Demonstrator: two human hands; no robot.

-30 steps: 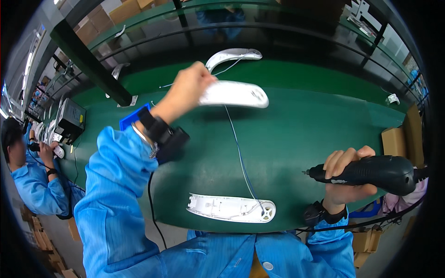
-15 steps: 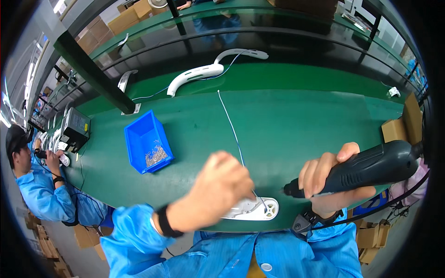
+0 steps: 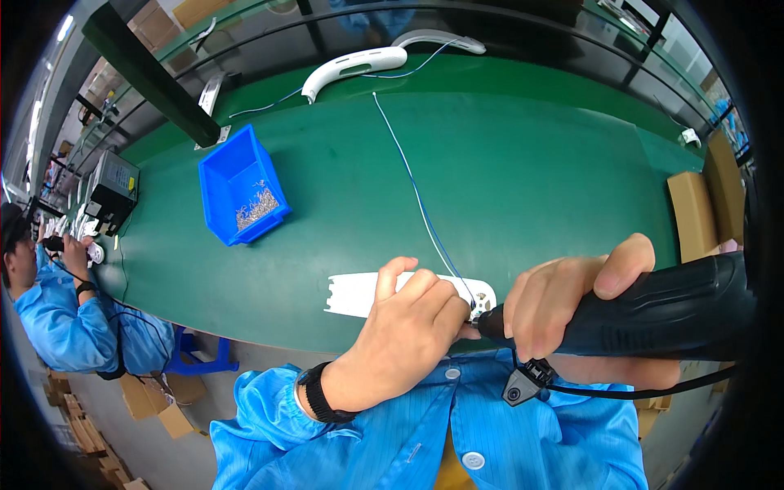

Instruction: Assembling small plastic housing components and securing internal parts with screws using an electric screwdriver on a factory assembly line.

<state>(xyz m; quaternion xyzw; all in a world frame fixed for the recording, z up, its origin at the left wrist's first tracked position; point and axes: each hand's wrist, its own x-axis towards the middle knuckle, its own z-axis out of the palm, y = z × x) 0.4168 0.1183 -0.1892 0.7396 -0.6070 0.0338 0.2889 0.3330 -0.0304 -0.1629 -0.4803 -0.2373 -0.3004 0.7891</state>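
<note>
My right hand (image 3: 563,306) is wrapped round a black electric screwdriver (image 3: 653,314), held nearly level with its nose pointing left. That tip meets the round right end of a white plastic part (image 3: 353,296) lying near the bench's front edge. My left hand (image 3: 416,335) is over the part, fingers curled, with the thumb end close against the screwdriver's tip. Whatever is between these fingers is hidden. A thin blue and white cable (image 3: 415,188) runs from the part's round end to the far side of the bench.
A blue bin (image 3: 237,175) with small metal pieces, seemingly screws, stands left on the green bench (image 3: 523,180). Curved white parts (image 3: 355,67) lie on the back ledge. A cardboard box (image 3: 692,214) is at right. At far left, a co-worker sits beside a dark equipment box (image 3: 114,189).
My left hand has moved right and down to the part's round end. The screwdriver has come left to meet it. The head view has shifted, so the bench appears higher.
</note>
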